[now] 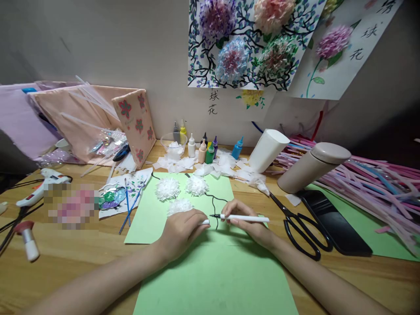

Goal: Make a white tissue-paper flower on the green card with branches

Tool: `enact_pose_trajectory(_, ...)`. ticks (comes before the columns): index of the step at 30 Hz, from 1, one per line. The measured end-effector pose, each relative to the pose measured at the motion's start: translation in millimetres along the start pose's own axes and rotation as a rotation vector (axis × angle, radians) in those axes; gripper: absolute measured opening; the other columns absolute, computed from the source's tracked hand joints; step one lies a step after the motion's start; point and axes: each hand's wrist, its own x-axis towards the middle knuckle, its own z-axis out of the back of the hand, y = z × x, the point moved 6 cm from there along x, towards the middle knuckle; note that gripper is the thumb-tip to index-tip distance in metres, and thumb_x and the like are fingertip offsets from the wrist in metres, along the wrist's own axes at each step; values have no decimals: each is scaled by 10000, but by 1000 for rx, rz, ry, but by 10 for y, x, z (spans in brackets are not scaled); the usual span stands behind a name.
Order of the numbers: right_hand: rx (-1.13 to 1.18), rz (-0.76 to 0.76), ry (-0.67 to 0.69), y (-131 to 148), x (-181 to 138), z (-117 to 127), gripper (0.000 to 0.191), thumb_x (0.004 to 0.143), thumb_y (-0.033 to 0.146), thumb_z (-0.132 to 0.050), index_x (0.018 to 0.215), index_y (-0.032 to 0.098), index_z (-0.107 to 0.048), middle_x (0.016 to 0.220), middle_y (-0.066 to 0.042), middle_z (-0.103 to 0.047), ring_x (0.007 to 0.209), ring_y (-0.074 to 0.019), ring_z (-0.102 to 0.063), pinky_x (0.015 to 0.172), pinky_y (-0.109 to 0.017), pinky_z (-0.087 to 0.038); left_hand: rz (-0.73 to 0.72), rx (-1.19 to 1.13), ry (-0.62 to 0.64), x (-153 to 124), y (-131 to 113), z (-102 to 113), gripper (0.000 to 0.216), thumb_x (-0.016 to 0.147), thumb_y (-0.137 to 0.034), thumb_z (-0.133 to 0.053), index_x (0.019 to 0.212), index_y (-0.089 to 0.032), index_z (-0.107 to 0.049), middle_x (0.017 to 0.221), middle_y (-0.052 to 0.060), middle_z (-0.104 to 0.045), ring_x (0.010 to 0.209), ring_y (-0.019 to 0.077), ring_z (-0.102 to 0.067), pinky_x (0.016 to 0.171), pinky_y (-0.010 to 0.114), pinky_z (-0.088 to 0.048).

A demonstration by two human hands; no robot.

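In my right hand [251,225] is a white marker [249,218], its dark tip pointing left over the green paper [213,275]. My left hand [183,229] is closed around a small white pen cap [205,222], a short gap from the marker's tip. Black branch lines [214,203] run across the paper beneath the tip. Three fluffy white paper flowers sit on the upper sheet: one at the left [167,189], one at the right [197,186], and a lower one [180,206] partly hidden by my left hand.
Black scissors [302,227] and a phone [334,221] lie to the right, near a tumbler [313,166]. Paint bottles [209,153] and white paper scraps [177,164] line the back. Paintbrushes [128,205], a palette [113,197] and a glue gun [44,186] lie left.
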Motion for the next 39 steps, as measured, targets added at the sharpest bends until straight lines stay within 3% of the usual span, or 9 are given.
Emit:
enact_pose_trajectory(8, 74, 30, -2, 3, -50, -62, 189, 855, 396, -546, 892, 211, -557, 885, -63, -576, 788, -188, -564, 678, -314, -453, 68, 50, -39, -10, 47, 8, 122, 900, -251, -471, 873, -180, -567, 762, 4, -652, 659, 104, -582, 585, 207, -397)
enact_pose_trajectory(14, 50, -35, 102, -27, -63, -149, 144, 869, 346, -550, 910, 208, -563, 905, -51, -579, 798, -175, -562, 724, -322, -441, -34, 31, -4, 1, -24, -23, 170, 916, -296, -450, 886, -186, -577, 741, -8, -642, 627, 102, -560, 562, 218, -363)
enact_pose_trajectory(18, -58, 8, 142, 16, -125, -225, 139, 898, 351, -490, 914, 220, -535, 927, -60, -578, 857, -191, -560, 757, -336, -434, -100, 125, 25, -33, -69, -65, 297, 952, -328, -338, 802, -175, -544, 642, -6, -564, 543, 109, -482, 503, 247, -304)
enact_pose_trajectory(27, -422, 209, 283, 219, -210, -414, 83, 882, 214, -427, 936, 241, -483, 941, -61, -597, 812, -178, -563, 710, -302, -443, -247, 136, 130, -121, -159, -115, 205, 923, -237, -319, 775, -185, -451, 608, 0, -503, 500, 131, -414, 462, 271, -264)
enact_pose_trajectory(33, -475, 269, 294, 249, -200, -412, 92, 865, 206, -446, 928, 215, -511, 937, -73, -618, 800, -171, -575, 705, -295, -456, -231, 105, 186, -114, -152, -171, 247, 942, -250, -288, 765, -190, -449, 609, -3, -513, 492, 133, -424, 463, 261, -270)
enact_pose_trajectory(36, -461, 224, 240, 311, -125, -212, 92, 881, 216, -471, 930, 217, -548, 918, -58, -636, 803, -164, -602, 710, -285, -465, -103, 92, 168, -48, -106, -134, 275, 957, -361, -282, 960, -187, -495, 710, 13, -569, 580, 141, -511, 515, 246, -357)
enact_pose_trajectory(39, -619, 247, 139, 458, -18, 132, 128, 883, 201, -488, 942, 224, -599, 872, -49, -648, 810, -175, -601, 748, -306, -453, 27, 75, 132, -5, -42, -57, 423, 938, -407, -331, 1286, -168, -331, 922, 74, -600, 737, 164, -572, 605, 262, -446)
